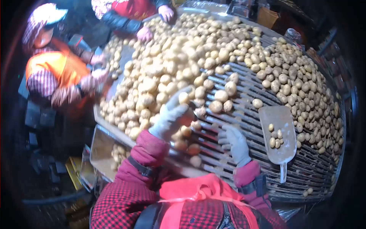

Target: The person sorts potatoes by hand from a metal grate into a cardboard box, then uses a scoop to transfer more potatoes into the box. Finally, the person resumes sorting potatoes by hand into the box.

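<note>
My left hand [169,116], in a pale grey glove, is at the edge of the big potato heap [160,72]. Its fingers curl about a potato [183,98], while more potatoes lie close under the palm and wrist. Over the bare slats of the metal grate [244,95], my right hand [234,144], gloved the same way, has its fingers spread with nothing in them. A few loose potatoes [221,101] rest on the slats between the heap and the right hand.
Right of my right hand, a flat scoop [280,131] holds several small potatoes. Another potato pile [301,84] lines the grate's right side. A metal bin [103,152] with potatoes stands below the left edge. Two people [57,72] work across the heap, one in an orange vest.
</note>
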The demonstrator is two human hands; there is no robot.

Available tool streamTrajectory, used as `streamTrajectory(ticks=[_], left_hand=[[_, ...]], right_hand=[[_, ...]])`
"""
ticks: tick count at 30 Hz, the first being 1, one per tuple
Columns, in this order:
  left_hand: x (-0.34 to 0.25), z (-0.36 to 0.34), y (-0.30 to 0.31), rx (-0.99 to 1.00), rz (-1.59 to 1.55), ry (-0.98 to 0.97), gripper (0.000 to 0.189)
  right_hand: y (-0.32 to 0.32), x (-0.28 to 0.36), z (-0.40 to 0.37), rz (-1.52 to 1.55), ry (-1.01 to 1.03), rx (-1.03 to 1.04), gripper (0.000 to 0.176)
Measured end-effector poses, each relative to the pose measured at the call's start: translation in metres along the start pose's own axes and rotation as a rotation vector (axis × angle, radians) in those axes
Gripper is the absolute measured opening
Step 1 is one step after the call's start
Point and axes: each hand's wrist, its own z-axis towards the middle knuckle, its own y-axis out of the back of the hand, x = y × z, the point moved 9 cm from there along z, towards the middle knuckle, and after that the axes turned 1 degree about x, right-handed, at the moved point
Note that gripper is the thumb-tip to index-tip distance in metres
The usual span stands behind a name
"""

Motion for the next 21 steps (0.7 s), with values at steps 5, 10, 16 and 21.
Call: streamTrajectory(ticks=[5,10,16,21], left_hand=[[-0.021,-0.084,0.042,-0.274,-0.049,-0.117,0.068],[-0.02,-0.169,0.067,-0.496,-0.265,-0.222,0.06],[0.001,-0.271,0.104,-0.649,-0.199,-0.362,0.046],[0.034,-0.377,0.138,-1.015,-0.275,-0.398,0.048]], right_hand=[[-0.015,0.0,-0.001,0.109,-0.043,0.051,0.034],[-0.026,-0.004,0.0,0.058,-0.036,0.049,0.043],[-0.029,-0.001,-0.006,-0.1,0.04,-0.011,0.044],[-0.051,0.003,-0.022,-0.348,0.113,-0.113,0.049]])
